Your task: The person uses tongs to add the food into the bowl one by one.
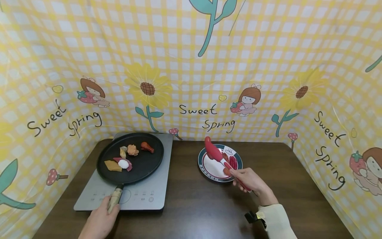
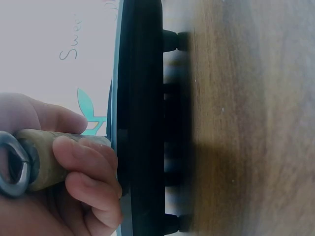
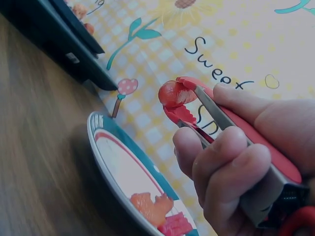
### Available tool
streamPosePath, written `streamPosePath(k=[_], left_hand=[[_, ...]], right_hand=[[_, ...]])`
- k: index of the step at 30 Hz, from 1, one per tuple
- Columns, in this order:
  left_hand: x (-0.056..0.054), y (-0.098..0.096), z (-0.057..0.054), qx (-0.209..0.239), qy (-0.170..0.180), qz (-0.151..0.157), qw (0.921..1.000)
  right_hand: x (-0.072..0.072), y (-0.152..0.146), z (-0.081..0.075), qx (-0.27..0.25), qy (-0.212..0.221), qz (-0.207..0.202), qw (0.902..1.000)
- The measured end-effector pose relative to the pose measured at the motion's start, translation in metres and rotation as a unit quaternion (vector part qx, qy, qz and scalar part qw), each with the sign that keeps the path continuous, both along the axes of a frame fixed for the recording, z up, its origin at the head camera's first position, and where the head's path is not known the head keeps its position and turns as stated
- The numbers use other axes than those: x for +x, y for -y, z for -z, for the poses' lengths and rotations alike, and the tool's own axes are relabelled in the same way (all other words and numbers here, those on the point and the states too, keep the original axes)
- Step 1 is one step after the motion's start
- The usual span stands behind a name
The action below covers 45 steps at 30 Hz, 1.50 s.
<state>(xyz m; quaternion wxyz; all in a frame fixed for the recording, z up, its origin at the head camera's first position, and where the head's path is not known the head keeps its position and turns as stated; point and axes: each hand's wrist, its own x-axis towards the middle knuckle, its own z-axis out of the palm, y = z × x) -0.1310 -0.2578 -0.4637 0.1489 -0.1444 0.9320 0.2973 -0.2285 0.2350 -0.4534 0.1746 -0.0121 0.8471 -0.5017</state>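
My left hand (image 1: 102,215) grips the wooden handle (image 2: 47,167) of a black frying pan (image 1: 134,174). In the pan lie a toy drumstick (image 1: 147,147), a crumbly brown piece (image 1: 132,150), a yellow piece (image 1: 113,165) and a white-and-purple piece (image 1: 127,165), among others. Red-handled tongs (image 3: 261,142) are in my right hand (image 1: 249,181), thumb on one side and fingers curled round the other. Between their red tips is a glossy reddish sausage-like piece (image 3: 173,93), raised over a plate (image 1: 206,170). On the plate rest an orange piece (image 3: 147,205) and a ribbed pinkish-red piece (image 3: 176,224).
Beneath the pan is a silver induction cooktop (image 1: 155,196) with a black underside and small feet on the brown wooden table (image 1: 194,205). A yellow checked cloth (image 1: 191,83) hangs behind and along both sides. A dark strap device (image 1: 253,218) sits at the right wrist.
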Motion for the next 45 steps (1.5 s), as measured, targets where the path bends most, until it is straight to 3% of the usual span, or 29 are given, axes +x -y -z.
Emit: streamPosePath(k=[8,20,31,45], left_hand=[[0.0,-0.001,0.001,0.0,-0.017,0.007,0.9998],[0.001,-0.001,-0.001,0.015,-0.005,0.0,0.9999],[0.003,0.0,0.0,0.016,-0.012,0.011,0.9997],[0.003,0.001,-0.001,0.002,-0.017,0.021,0.9996]], right_hand=[[-0.003,0.012,-0.008,-0.037,0.001,-0.019,0.9991],[-0.006,0.045,-0.013,-0.081,-0.001,-0.071,0.9942],[-0.01,0.075,-0.022,-0.059,-0.006,-0.098,0.9934],[-0.017,0.114,-0.024,-0.081,0.004,-0.127,0.9886]])
